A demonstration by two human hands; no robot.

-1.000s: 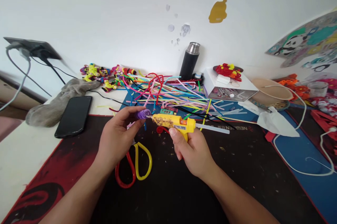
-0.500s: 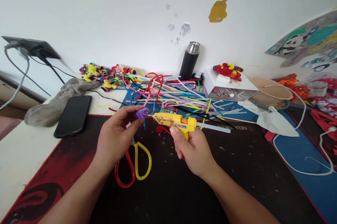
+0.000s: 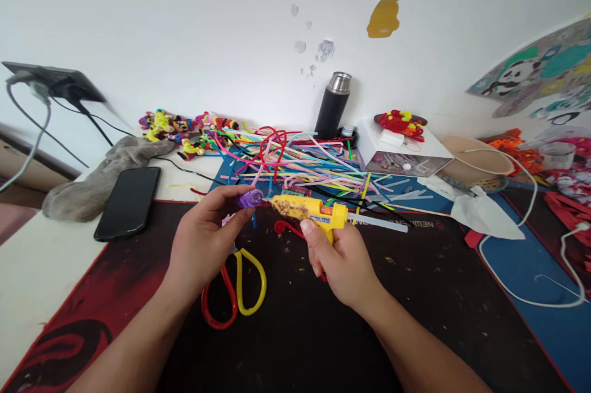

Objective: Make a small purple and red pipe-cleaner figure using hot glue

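Between the thumb and fingers of my left hand [image 3: 207, 226] is a coiled purple pipe cleaner [image 3: 250, 198]. My right hand [image 3: 339, 257] is wrapped round the handle of a yellow glue gun [image 3: 300, 208], its body stained brown near the front. The nozzle points left and sits at the right side of the purple coil; whether it touches I cannot tell. A clear glue stick [image 3: 378, 222] sticks out of the gun's rear. Scissors with one red and one yellow handle [image 3: 252, 282] lie below my left hand, their blades mostly hidden.
Many coloured pipe cleaners [image 3: 300, 162] are heaped at the back. A black phone [image 3: 128, 203] and a grey plush item [image 3: 92, 186] lie left. Behind stand a black thermos [image 3: 332, 109] and a white box [image 3: 397, 156]. A white cable [image 3: 521, 302] loops at right.
My right hand and the glue gun have shifted slightly to the right, drawing the nozzle a little away. My left hand keeps its hold on the purple coil, nearly still.
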